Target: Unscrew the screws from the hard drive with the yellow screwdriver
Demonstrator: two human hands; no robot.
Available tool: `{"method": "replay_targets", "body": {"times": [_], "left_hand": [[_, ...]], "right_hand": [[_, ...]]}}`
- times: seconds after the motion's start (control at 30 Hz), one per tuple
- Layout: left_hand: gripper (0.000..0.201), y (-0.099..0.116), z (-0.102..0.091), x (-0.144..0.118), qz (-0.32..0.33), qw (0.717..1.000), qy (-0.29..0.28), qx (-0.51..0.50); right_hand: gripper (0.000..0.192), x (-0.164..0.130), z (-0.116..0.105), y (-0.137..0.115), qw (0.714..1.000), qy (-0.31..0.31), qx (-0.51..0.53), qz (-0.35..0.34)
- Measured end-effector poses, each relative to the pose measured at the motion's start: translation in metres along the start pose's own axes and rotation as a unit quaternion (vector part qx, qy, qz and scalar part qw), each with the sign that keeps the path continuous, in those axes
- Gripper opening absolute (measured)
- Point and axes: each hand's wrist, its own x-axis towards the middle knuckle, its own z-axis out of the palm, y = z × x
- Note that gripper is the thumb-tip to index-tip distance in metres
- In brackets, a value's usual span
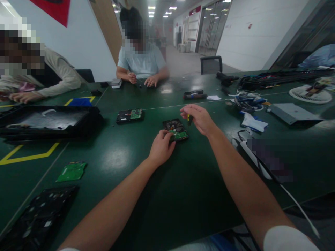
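A hard drive (175, 123) lies on the table with its green circuit board (180, 134) showing. My left hand (161, 148) grips the near left side of this drive, thumb and fingers closed about its edge. Above and to the right of the drive, my right hand (199, 119) is closed on a small screwdriver (190, 119) with a yellow and black handle. The screwdriver points down and is held apart from the drive; its tip is too small to make out. Another hard drive (130, 115) with a green board lies further left.
A loose green circuit board (72, 172) and black drive casings (39, 216) lie at left, near a black tray (52, 122). A power strip (258, 160), gloves (253, 121), cables (248, 99) and a metal box (294, 112) stand at right. Two people sit across the table.
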Motion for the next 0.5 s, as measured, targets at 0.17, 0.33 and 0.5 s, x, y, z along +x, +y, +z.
{"method": "replay_targets", "body": {"times": [0.17,0.33,0.5], "left_hand": [[0.037,-0.0003,-0.0003,-0.0003,-0.002,1.000,-0.003,0.001],[0.037,-0.0011,0.0006,-0.0003,0.007,1.000,0.006,-0.003],[0.036,-0.0020,0.0014,-0.0001,0.008,1.000,0.010,-0.007]], "right_hand": [[0.031,0.0006,0.0014,0.0008,1.000,0.001,0.012,-0.004],[0.039,-0.0007,0.0055,-0.0011,0.998,0.041,0.039,-0.003],[0.046,-0.0030,0.0073,-0.0030,1.000,0.022,0.015,-0.012]]}}
